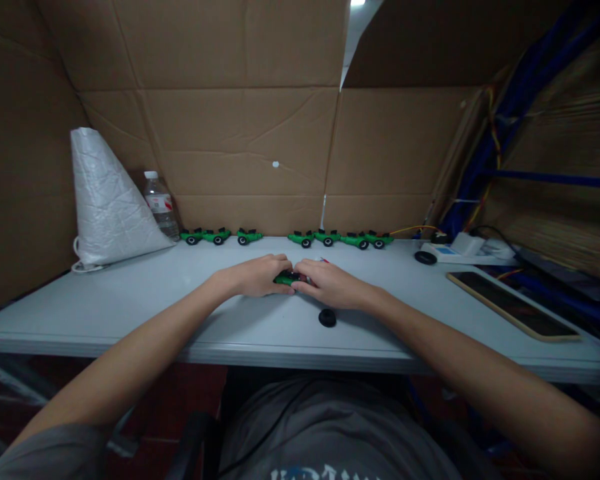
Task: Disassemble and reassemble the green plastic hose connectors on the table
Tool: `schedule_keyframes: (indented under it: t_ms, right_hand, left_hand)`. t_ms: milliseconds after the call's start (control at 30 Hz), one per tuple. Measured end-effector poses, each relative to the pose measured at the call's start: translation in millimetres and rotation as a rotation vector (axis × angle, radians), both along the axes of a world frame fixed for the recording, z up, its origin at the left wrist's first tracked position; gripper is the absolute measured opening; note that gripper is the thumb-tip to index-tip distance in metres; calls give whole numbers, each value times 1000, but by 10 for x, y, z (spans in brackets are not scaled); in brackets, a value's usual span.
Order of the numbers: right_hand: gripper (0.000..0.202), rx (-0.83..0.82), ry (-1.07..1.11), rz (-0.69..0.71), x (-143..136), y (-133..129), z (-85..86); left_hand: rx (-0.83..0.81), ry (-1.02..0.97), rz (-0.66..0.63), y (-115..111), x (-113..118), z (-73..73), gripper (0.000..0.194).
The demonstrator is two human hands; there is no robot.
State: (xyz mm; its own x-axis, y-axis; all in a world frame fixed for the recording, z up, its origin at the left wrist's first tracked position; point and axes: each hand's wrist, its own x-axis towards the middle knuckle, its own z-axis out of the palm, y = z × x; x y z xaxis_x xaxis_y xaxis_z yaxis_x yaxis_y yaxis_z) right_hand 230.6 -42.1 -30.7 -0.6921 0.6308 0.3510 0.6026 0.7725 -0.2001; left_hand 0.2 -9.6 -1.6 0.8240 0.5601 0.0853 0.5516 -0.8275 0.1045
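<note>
Between my two hands, low over the white table [145, 300], is a green toy car body [284, 279] with dark parts on it. My left hand [263, 275] grips its left side, fingers curled. My right hand [323, 281] is closed at its right end, and a small red and dark item [325, 260] shows partly behind the fingers; what it is cannot be made out. A black wheel or tyre [327, 318] lies flat on the table just in front of my right hand.
Several green toy cars [327, 237] line the back edge. A silver bag [110, 207] and water bottle [160, 203] stand back left. At right are a phone [513, 305], a white power strip [460, 250] and a round black piece [425, 257]. Cardboard walls enclose the table.
</note>
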Motion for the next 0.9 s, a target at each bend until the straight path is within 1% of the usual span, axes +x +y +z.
schedule_keyframes:
  t_ms: [633, 900]
  right_hand:
    - [13, 1, -2, 7, 3, 5, -2]
    - [13, 8, 3, 6, 6, 2, -2]
  left_hand:
    - [1, -6, -8, 0, 1, -1, 41]
    - [0, 15, -5, -17, 5, 20, 41]
